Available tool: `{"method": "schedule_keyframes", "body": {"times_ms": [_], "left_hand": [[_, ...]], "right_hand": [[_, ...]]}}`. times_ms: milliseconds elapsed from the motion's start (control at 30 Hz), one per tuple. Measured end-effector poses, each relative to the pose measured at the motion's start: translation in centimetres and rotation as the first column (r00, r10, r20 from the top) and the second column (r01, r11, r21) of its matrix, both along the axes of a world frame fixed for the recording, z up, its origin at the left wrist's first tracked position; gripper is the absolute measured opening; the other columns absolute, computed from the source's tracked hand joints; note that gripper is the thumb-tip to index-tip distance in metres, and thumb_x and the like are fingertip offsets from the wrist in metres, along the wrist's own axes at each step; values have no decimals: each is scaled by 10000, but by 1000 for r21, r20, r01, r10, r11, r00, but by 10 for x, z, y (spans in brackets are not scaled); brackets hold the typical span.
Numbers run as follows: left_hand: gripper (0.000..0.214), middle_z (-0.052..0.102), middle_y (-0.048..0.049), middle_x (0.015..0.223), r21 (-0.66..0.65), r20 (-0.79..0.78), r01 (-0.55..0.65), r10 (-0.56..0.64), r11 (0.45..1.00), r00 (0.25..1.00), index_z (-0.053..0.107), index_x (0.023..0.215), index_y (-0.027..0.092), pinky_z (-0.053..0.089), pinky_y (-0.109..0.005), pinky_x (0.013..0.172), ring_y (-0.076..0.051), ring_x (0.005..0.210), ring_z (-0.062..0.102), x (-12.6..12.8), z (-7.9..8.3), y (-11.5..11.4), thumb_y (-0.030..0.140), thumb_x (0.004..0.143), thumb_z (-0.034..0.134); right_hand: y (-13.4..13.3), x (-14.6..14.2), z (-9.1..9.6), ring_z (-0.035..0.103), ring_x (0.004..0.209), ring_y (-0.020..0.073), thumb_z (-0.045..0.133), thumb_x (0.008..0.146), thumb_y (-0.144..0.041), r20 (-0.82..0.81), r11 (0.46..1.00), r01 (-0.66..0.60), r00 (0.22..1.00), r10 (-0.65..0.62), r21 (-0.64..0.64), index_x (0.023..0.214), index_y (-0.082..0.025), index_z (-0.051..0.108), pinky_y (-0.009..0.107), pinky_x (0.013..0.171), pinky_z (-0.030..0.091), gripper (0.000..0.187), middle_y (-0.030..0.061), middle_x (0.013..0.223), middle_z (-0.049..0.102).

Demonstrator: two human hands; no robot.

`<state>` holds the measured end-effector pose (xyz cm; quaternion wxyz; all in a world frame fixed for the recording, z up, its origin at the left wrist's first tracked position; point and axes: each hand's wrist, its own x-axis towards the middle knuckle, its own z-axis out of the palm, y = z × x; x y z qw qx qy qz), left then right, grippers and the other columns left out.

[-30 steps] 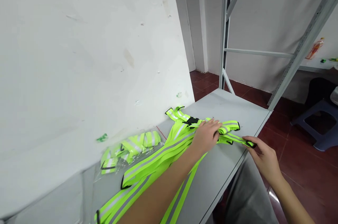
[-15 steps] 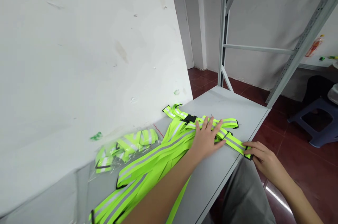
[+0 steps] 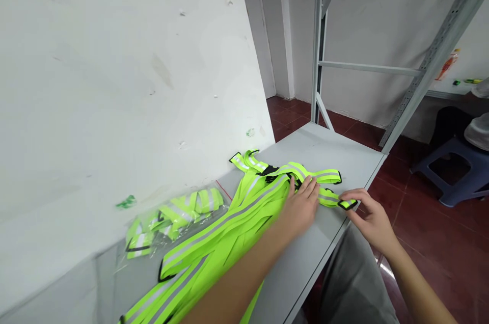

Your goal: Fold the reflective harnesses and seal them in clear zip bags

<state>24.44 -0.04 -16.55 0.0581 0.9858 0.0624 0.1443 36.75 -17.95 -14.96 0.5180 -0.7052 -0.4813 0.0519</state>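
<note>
The right hand (image 3: 369,219) pinches one end of a reflective strap (image 3: 327,197) running leftward toward the left hand (image 3: 301,212), whose fingers lie extended, close together.

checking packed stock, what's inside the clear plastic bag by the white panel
The clear plastic bag holds folded, silver-striped neon straps; black edging shows on one fold. Layers beneath the overlapping folds are covered.

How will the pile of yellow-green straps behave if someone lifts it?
The pile of yellow-green straps will probably feel floppy, because its thin bands curve and fold over. It may sag or tangle, since many long bands overlap loosely.
</note>
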Motion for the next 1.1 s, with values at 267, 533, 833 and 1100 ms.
{"method": "schedule_keyframes", "body": {"times_ms": [267,533,833,1100], "left_hand": [[483,394,-146,1503,-123,-61,94,-102,988,993,370,1418,94,191,-486,1176,-251,1459,203,-12,7,-3,239,958,343],[219,641,-127,1169,-347,77,43,-18,937,997,587,1037,168,347,-447,1109,-256,1203,536,-17,10,1,162,868,447],[189,692,-28,840,-553,345,137,77,822,935,611,817,188,480,-311,929,-155,824,645,-16,3,6,62,818,470],[166,713,-42,832,-545,400,131,119,828,909,642,817,174,519,-268,791,-160,806,661,-16,0,6,66,799,517]], "right_hand": [[79,11,21,618,833,193,604,836,-402,-249,999,-47,967,49,11,1026,-202,626,328,762,496,277,55,934,675],[174,13,-1,544,673,153,594,763,-417,-112,972,-84,992,61,-219,883,-157,646,277,658,440,291,-2,723,604],[177,10,-5,531,993,306,557,791,-567,133,877,33,991,35,-479,770,-163,652,385,843,358,415,145,998,649],[180,6,1,510,1060,312,599,796,-515,236,883,10,965,115,-470,955,-172,614,453,927,292,378,120,1073,638]]}}
